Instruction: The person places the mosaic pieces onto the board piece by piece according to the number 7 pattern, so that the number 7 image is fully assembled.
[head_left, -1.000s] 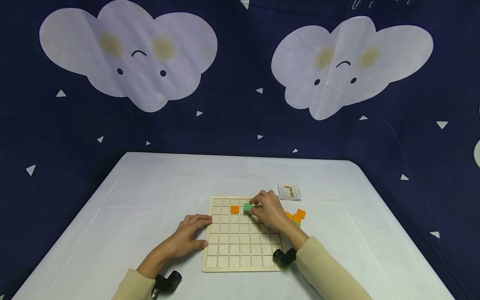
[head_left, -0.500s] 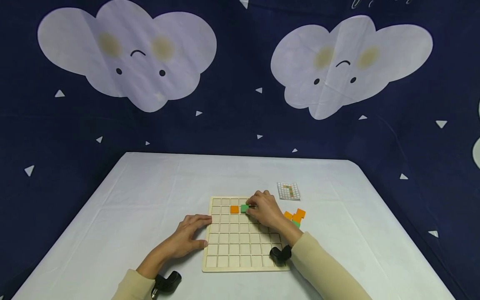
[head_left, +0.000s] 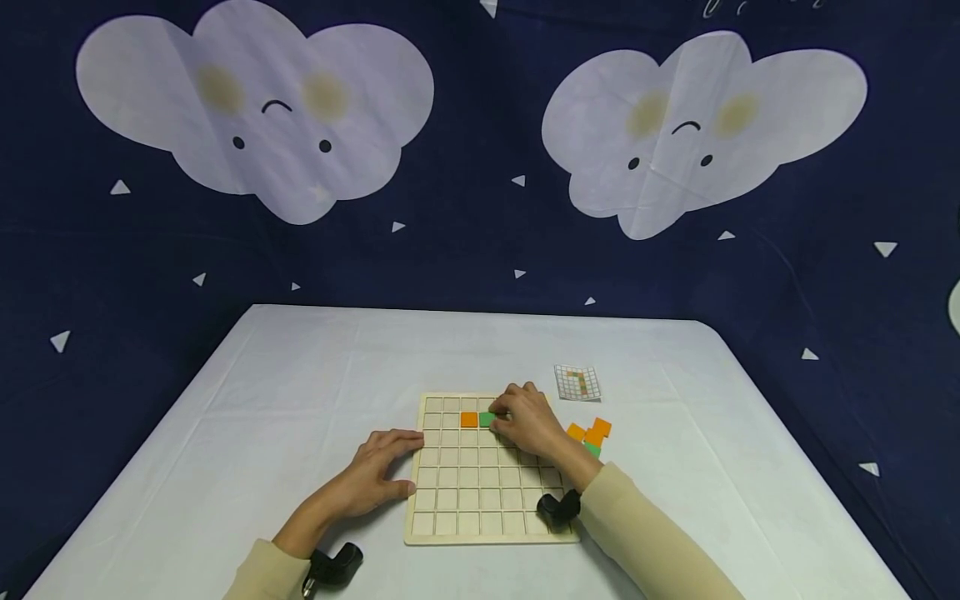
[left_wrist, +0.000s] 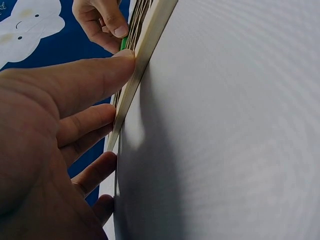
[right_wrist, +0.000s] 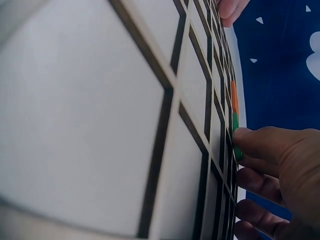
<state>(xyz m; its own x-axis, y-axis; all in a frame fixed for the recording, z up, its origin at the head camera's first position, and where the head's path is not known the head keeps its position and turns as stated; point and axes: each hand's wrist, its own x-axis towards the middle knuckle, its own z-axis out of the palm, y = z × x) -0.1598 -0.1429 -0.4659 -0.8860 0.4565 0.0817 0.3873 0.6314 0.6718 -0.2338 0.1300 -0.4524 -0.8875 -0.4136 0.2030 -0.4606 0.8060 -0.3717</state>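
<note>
A pale wooden grid board (head_left: 468, 500) lies on the white table. In its second row from the far edge sits an orange square tile (head_left: 468, 419), with a green square tile (head_left: 485, 419) right beside it. My right hand (head_left: 531, 421) holds the green tile by its right side between thumb and index finger. The right wrist view has the thumb on the green tile (right_wrist: 236, 135), low among the grid lines. At the board's left edge rests my left hand (head_left: 375, 471), fingers extended and thumb (left_wrist: 107, 75) spread toward the near end.
Several loose orange tiles (head_left: 597, 432) and a green tile (head_left: 592, 449) lie in a pile right of the board. Behind them is a small printed grid card (head_left: 577, 383). A dark blue cloud-print cloth (head_left: 480, 167) hangs behind the table (head_left: 225, 467).
My right hand has slid the green tile left and down into the grid next to the orange tile. The left hand has stayed at the board's edge.
</note>
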